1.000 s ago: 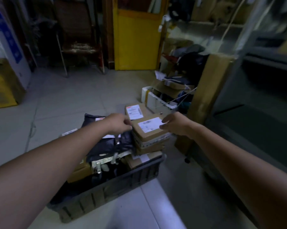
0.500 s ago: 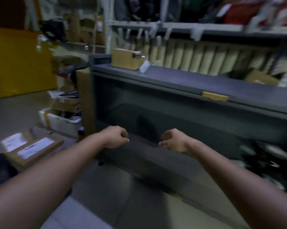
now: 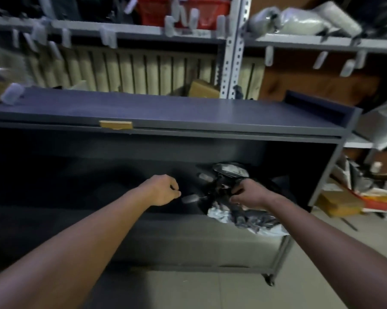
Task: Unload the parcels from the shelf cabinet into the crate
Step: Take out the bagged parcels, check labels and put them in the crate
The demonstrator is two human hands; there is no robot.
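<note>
Inside shelf cabinet (image 3: pixel 210 117) now, hands (image 3: pixel 163 190) at parcels (image 3: pixel 230 172), crate gone.

I'm in a dim parcel storeroom: a grey shelf cabinet (image 3: pixel 188 117) holding black bagged parcels (image 3: pixel 228 175), perforated metal racking (image 3: pixel 231 52) behind crammed with sacks, cardboard boxes (image 3: pixel 202 89) lying about.

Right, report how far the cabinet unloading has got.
Done: most of the grey metal shelf cabinet looks bare inside. In hand: the right hand reaches the dark plastic-wrapped parcels piled at its right end; the left hand is empty. Left: that pile.
</note>
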